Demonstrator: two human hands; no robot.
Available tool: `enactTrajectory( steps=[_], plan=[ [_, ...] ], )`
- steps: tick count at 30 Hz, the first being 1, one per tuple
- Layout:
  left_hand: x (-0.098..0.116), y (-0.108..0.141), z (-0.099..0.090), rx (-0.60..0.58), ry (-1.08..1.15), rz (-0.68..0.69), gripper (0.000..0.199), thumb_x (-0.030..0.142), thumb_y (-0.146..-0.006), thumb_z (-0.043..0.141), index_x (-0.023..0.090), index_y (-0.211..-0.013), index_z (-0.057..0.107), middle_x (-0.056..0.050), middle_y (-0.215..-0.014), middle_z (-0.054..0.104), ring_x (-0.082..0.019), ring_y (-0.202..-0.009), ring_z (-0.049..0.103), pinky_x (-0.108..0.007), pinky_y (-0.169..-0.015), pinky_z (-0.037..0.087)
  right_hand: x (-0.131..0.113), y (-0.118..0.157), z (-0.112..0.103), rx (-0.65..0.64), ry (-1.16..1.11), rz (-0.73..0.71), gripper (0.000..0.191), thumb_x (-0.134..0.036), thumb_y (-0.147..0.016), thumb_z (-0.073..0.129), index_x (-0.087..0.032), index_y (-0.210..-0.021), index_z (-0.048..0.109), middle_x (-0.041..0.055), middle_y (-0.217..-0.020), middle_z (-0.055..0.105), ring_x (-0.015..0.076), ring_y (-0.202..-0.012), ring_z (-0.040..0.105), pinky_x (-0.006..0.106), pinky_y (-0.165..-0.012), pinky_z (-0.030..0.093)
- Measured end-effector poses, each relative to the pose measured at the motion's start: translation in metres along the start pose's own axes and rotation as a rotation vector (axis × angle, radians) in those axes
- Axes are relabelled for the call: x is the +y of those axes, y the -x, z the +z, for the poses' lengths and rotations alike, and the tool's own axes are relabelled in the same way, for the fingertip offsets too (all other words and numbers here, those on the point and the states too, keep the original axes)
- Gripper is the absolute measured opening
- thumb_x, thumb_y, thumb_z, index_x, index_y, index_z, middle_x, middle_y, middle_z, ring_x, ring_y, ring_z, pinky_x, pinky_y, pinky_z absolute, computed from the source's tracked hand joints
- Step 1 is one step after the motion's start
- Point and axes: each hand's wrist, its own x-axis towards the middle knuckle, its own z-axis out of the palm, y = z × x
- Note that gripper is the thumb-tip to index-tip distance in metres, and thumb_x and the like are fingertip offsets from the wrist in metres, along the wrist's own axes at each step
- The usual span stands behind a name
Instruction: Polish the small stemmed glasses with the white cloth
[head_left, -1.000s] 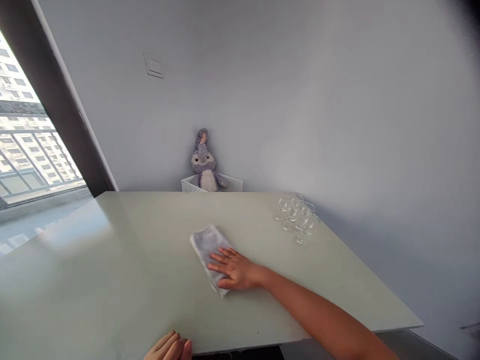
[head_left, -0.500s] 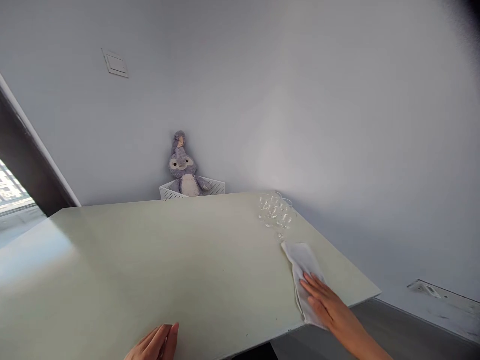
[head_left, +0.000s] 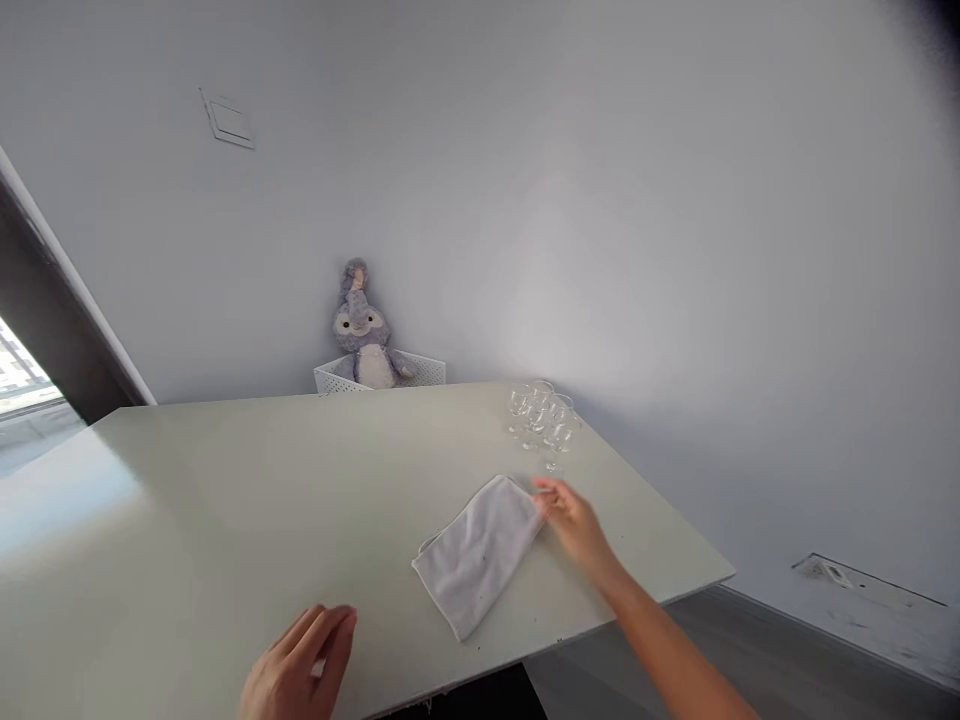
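Note:
A folded white cloth (head_left: 480,560) lies at a slant on the pale tabletop, close to the front edge. At its upper right corner is my right hand (head_left: 570,520), with bent fingertips over or beside the cloth's edge. Motion blurs those fingers, so whether they grip the corner is unclear. My left hand (head_left: 296,665) rests near the front of the table, its fingers curled and the thumb against them, and nothing shows in it. Just beyond my right hand stands a small clear glass (head_left: 552,467).
Several clear glasses (head_left: 540,415) stand grouped at the table's back right. Behind the table (head_left: 262,500), a grey plush toy (head_left: 373,350) sits in a white perforated basket (head_left: 429,372). Walls border the back and right. Dark specks dot the front edge.
The cloth has shifted left and turned, and it now lies slanted. My right hand, earlier flat on it, has moved up and left to its corner. My left hand shows slightly higher.

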Motion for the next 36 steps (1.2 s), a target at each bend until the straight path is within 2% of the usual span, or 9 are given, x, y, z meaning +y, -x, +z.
enactTrajectory(
  steps=[2, 4, 11, 17, 21, 25, 28, 32, 36],
  plan=[
    [0.008, -0.012, 0.003, -0.067, 0.033, 0.062, 0.021, 0.031, -0.084, 0.044, 0.023, -0.089, 0.062, -0.001, -0.076, 0.063, -0.01, -0.065, 0.059, -0.015, -0.055, 0.045, 0.022, -0.034, -0.016, 0.331, -0.227, 0.141, 0.035, -0.04, -0.067, 0.058, -0.017, -0.093, 0.055, 0.0061, -0.086, 0.062, 0.0169, -0.071, 0.06, 0.029, -0.063, 0.051],
    [0.024, -0.027, 0.012, -0.182, 0.069, 0.159, 0.023, 0.026, -0.084, 0.043, 0.024, -0.099, 0.06, -0.003, -0.09, 0.065, -0.013, -0.08, 0.061, -0.021, -0.066, 0.049, 0.037, -0.063, -0.027, 0.404, -0.337, 0.213, 0.035, -0.038, -0.058, 0.064, -0.017, -0.084, 0.053, 0.0035, -0.077, 0.061, 0.0147, -0.063, 0.058, 0.026, -0.054, 0.049],
    [0.086, -0.079, 0.087, -0.489, 0.118, 0.431, 0.039, 0.011, -0.071, 0.05, 0.024, -0.107, 0.055, -0.005, -0.119, 0.054, -0.023, -0.11, 0.048, -0.041, -0.09, 0.039, 0.039, -0.094, -0.006, 0.206, -0.351, 0.209, 0.025, -0.03, -0.055, 0.069, -0.017, -0.058, 0.048, 0.0049, -0.073, 0.062, 0.0098, -0.052, 0.053, 0.023, -0.046, 0.047],
    [0.071, -0.085, 0.097, -0.658, 0.332, 0.526, 0.029, -0.001, -0.059, 0.042, 0.02, -0.069, 0.058, 0.003, -0.104, 0.061, -0.015, -0.099, 0.053, -0.031, -0.091, 0.035, 0.024, -0.098, 0.05, 0.016, -0.325, 0.182, 0.014, -0.024, -0.062, 0.062, -0.014, -0.058, 0.053, 0.0044, -0.071, 0.062, 0.0078, -0.049, 0.052, 0.019, -0.043, 0.045],
    [0.056, -0.089, 0.087, -0.655, 0.445, 0.309, 0.027, 0.001, -0.059, 0.039, 0.021, -0.064, 0.057, 0.004, -0.094, 0.063, -0.012, -0.091, 0.055, -0.024, -0.083, 0.038, 0.003, -0.098, 0.108, -0.123, -0.348, 0.173, 0.008, -0.02, -0.064, 0.062, -0.014, -0.062, 0.057, 0.0022, -0.067, 0.062, 0.0078, -0.05, 0.053, 0.018, -0.042, 0.044],
    [0.03, -0.106, 0.093, -0.402, 0.373, -0.356, 0.02, 0.006, -0.061, 0.042, 0.02, -0.063, 0.056, 0.001, -0.08, 0.062, -0.011, -0.07, 0.055, -0.023, -0.067, 0.041, -0.017, -0.09, 0.141, -0.218, -0.412, 0.194, 0.012, -0.012, -0.059, 0.064, -0.014, -0.07, 0.06, 0.0003, -0.064, 0.061, 0.0098, -0.05, 0.056, 0.02, -0.044, 0.047],
    [0.004, -0.119, 0.098, -0.267, 0.29, -0.567, 0.018, 0.014, -0.067, 0.046, 0.017, -0.082, 0.055, -0.004, -0.083, 0.06, -0.014, -0.068, 0.054, -0.026, -0.062, 0.04, -0.016, -0.088, 0.123, -0.134, -0.466, 0.229, 0.019, -0.011, -0.058, 0.062, -0.014, -0.076, 0.059, -0.0003, -0.064, 0.06, 0.0101, -0.048, 0.056, 0.022, -0.045, 0.047],
    [-0.019, -0.128, 0.103, -0.137, 0.335, -0.703, 0.053, 0.036, -0.067, 0.059, 0.019, -0.114, 0.041, -0.01, -0.112, 0.055, -0.017, -0.08, 0.056, -0.027, -0.065, 0.041, 0.009, -0.099, 0.061, 0.206, -0.504, 0.28, 0.021, -0.01, -0.062, 0.055, -0.017, -0.081, 0.051, -0.0054, -0.059, 0.051, 0.0062, -0.044, 0.049, 0.017, -0.043, 0.043],
    [-0.023, -0.139, 0.112, -0.122, 0.333, -0.766, 0.056, 0.037, -0.067, 0.06, 0.023, -0.118, 0.04, -0.005, -0.097, 0.062, -0.018, -0.082, 0.058, -0.027, -0.064, 0.039, 0.027, -0.12, 0.019, 0.386, -0.542, 0.342, 0.028, -0.006, -0.06, 0.055, -0.02, -0.083, 0.045, -0.0067, -0.062, 0.049, 0.0067, -0.05, 0.052, 0.017, -0.047, 0.044]
  ],
)
